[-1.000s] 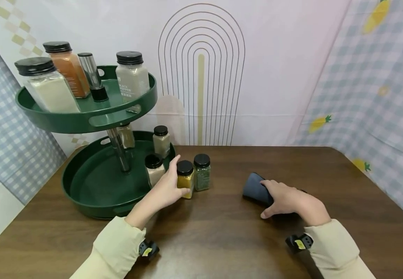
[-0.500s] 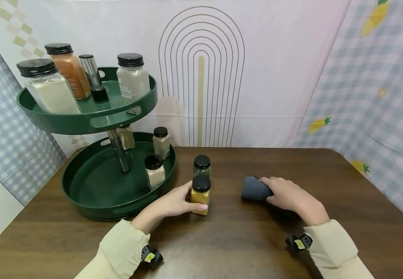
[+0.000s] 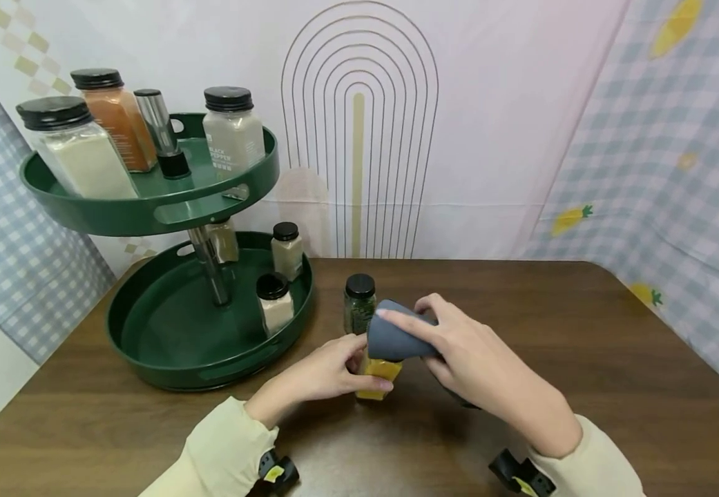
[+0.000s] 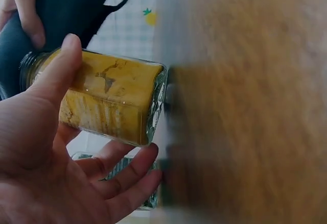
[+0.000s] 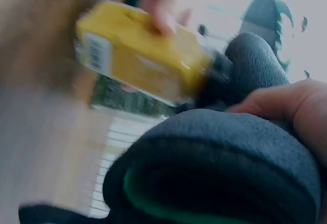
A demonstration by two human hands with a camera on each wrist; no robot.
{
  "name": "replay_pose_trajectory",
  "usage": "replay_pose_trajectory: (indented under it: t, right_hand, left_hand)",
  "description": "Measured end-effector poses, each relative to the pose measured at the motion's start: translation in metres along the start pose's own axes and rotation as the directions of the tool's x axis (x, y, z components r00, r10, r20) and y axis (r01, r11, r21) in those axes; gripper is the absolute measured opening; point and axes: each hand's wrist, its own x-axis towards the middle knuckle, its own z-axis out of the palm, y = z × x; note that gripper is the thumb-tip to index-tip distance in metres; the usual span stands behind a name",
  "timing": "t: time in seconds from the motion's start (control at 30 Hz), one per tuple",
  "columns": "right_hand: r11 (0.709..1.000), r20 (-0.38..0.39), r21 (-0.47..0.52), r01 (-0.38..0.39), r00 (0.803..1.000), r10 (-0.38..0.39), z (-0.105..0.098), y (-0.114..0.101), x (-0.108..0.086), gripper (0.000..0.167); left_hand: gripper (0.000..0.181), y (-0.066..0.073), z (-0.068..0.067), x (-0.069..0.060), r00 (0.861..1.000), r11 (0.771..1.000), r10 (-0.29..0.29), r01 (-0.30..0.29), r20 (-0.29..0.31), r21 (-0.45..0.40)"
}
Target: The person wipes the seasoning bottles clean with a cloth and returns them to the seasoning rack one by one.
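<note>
Gripping yellow jar (image 4: 112,97) in left hand (image 3: 328,374), fabric roll (image 3: 390,338) in right hand (image 3: 467,348), we've jar top leaning rollward, toward bench (image 3: 583,331) right edge.

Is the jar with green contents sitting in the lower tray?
No, the green-filled jar stands on the table, to the right of the lower tray and beyond the yellow jar in the left hand.

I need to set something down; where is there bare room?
The table is bare right of the right hand and in front, between the sleeves. The lower tray is free left of its post. Crowded: around the left hand, blue-gray cloth and yellow jar, with the green jar behind.
</note>
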Motion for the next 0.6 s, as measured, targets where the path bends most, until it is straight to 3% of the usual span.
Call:
replay_pose_trajectory:
  t: [0.13, 0.27, 0.43, 0.6]
  right_hand:
    - [1.000, 0.029, -0.020, -0.010, 1.000, 0.011, 0.003, -0.007, 0.001, 0.072]
    - [0.998, 0.048, -0.023, -0.064, 0.997, 0.065, -0.001, -0.006, 0.000, 0.071]
    - [0.989, 0.057, -0.039, -0.140, 0.988, 0.142, -0.003, 0.000, 0.000, 0.067]
    - [0.955, 0.089, -0.187, -0.231, 0.964, 0.250, -0.009, 0.005, -0.002, 0.062]
  left_hand:
    - [0.051, 0.001, 0.001, -0.003, 0.999, 0.999, -0.032, 0.032, 0.005, -0.029]
    - [0.050, 0.005, 0.001, -0.003, 0.998, 0.999, -0.055, 0.055, 0.006, 0.001]
    - [0.050, 0.011, 0.001, -0.003, 0.990, 0.989, -0.139, 0.139, 0.000, 0.055]
    - [0.054, 0.015, 0.005, -0.003, 0.979, 0.978, -0.206, 0.205, 0.011, 0.043]
